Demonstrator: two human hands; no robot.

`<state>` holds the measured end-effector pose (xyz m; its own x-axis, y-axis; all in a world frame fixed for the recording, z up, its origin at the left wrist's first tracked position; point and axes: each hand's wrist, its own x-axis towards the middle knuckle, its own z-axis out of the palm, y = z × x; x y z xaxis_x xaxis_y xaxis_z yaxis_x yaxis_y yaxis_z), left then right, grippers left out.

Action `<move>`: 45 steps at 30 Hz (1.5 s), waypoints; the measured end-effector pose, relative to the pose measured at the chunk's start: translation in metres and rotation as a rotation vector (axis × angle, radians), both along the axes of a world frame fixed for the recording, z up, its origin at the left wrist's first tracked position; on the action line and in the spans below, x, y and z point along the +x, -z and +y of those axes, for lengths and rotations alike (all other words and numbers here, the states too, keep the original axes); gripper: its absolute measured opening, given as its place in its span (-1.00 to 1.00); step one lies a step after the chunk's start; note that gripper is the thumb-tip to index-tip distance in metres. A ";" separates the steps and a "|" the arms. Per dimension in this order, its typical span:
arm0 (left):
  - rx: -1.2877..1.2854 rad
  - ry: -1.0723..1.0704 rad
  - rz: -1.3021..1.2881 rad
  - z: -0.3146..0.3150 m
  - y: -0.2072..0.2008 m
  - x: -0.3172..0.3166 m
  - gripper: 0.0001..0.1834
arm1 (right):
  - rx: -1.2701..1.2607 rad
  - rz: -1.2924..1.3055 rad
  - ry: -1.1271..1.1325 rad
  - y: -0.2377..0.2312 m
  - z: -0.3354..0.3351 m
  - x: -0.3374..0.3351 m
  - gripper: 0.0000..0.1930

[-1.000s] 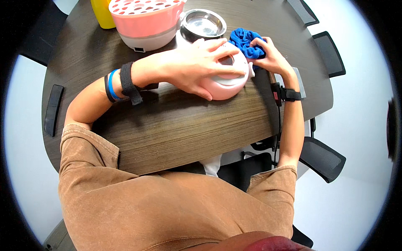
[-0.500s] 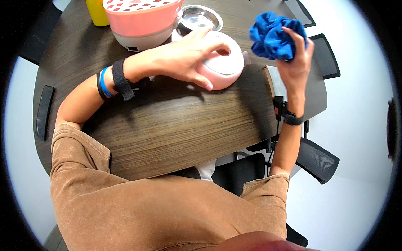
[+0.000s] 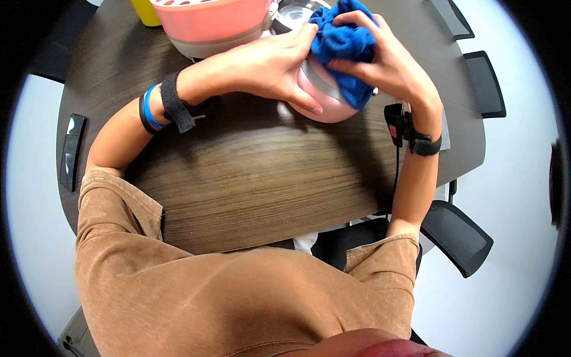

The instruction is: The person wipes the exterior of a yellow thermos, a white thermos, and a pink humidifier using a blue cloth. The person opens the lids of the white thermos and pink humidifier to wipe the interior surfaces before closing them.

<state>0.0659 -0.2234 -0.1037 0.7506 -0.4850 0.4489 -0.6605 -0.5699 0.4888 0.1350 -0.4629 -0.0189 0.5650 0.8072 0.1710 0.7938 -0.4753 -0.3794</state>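
Observation:
A round pink container (image 3: pixel 327 110) with a pale top sits toward the far side of the table, partly covered. My left hand (image 3: pixel 267 64) is wrapped round its left side, thumb on the near wall and fingers toward the top. In my right hand (image 3: pixel 389 62) is a bunched blue cloth (image 3: pixel 344 43), gripped between fingers and thumb. The cloth lies against the container's top and right side, one fold hanging down its wall. My left fingertips are close to the cloth and partly hidden by it.
Beyond my left forearm stands a larger pink and white appliance (image 3: pixel 217 27), with a shiny metal bowl (image 3: pixel 290 16) beside it. A yellow object (image 3: pixel 146 12) is behind. A flat black object (image 3: pixel 72 152) lies at the table's left edge. Black chairs (image 3: pixel 457 238) line the right side.
My right hand has brought the blue cloth leftward from the air onto the pink container. The left hand keeps its hold there. The whole view has shifted slightly.

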 end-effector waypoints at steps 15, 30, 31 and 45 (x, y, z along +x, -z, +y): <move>-0.067 0.040 0.342 -0.002 -0.011 -0.001 0.30 | -0.221 -0.243 -0.242 -0.044 0.021 -0.024 -0.51; -0.002 0.085 0.397 -0.006 -0.028 0.005 0.51 | -0.315 -0.005 -0.021 -0.046 -0.018 0.021 -0.46; 0.013 0.041 0.425 -0.003 -0.030 0.001 0.51 | -0.077 -0.120 0.003 0.008 -0.033 0.061 -0.49; 0.061 0.007 0.412 -0.011 -0.036 -0.003 0.50 | -0.414 -0.356 0.117 -0.036 -0.060 -0.015 -0.67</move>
